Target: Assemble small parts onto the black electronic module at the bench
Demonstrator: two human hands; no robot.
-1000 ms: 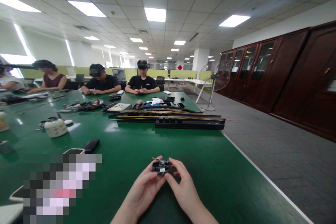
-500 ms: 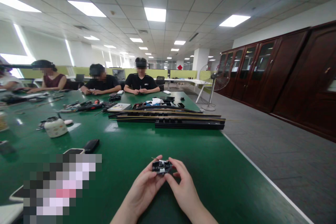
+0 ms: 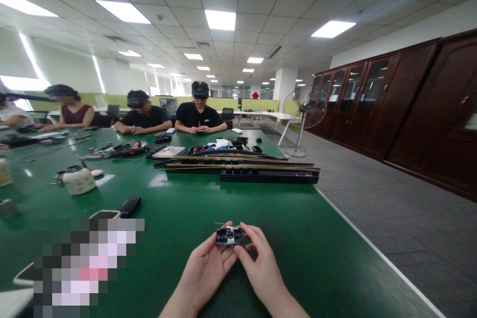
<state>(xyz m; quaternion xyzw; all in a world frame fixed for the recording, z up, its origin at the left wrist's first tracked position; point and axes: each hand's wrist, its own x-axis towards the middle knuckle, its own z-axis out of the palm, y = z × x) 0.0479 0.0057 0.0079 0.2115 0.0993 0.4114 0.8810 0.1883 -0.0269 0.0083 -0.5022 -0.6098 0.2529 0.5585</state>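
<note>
Between my two hands is a small black device housing (image 3: 230,236) with its inside showing silver and white parts. A thin wire sticks out at its upper left. My left hand (image 3: 207,267) cradles it from the left and below, thumb at its left edge and fingers partly hidden behind it. On the other side, my right hand (image 3: 262,263) grips the right end between thumb and fingers. The device is held a little above the green table (image 3: 320,263); its exact kind is too small to make out.
Long black rails (image 3: 268,175) with thin brass-coloured rods lie ahead across the table. To the left are a pale round jar (image 3: 79,180), a black object (image 3: 130,206) and a blurred-out phone-like area. Farther off, tools (image 3: 115,150) lie before several seated people.
My left thumb has shifted up along the device's left edge, and the left palm is turned up more. The right hand and the device have barely moved.
</note>
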